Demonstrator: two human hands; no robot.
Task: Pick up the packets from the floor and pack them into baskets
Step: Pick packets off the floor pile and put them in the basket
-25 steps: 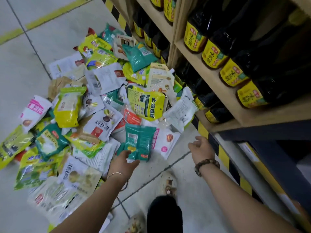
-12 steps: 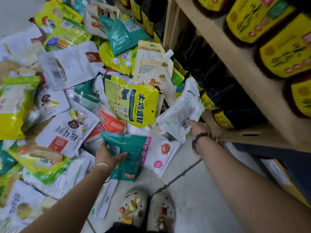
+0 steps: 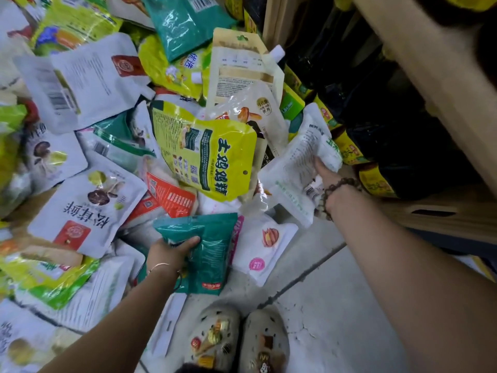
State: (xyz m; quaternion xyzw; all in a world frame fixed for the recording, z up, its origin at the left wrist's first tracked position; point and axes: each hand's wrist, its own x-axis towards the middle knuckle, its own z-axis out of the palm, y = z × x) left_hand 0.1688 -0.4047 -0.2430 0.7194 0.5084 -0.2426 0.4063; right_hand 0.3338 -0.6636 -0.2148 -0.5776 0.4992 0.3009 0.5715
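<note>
Both hands grip — left hand [image 3: 169, 253] glossy teal packet [image 3: 213, 255], right hand [image 3: 326, 175] white packet [image 3: 291, 168].

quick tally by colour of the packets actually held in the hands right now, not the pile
teal packet, gripped by the left hand: 1
white packet, gripped by the right hand: 1
total held: 2

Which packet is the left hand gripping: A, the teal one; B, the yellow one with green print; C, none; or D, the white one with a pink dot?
A: the left hand grips the teal packet, thumb curled over its front.
</note>
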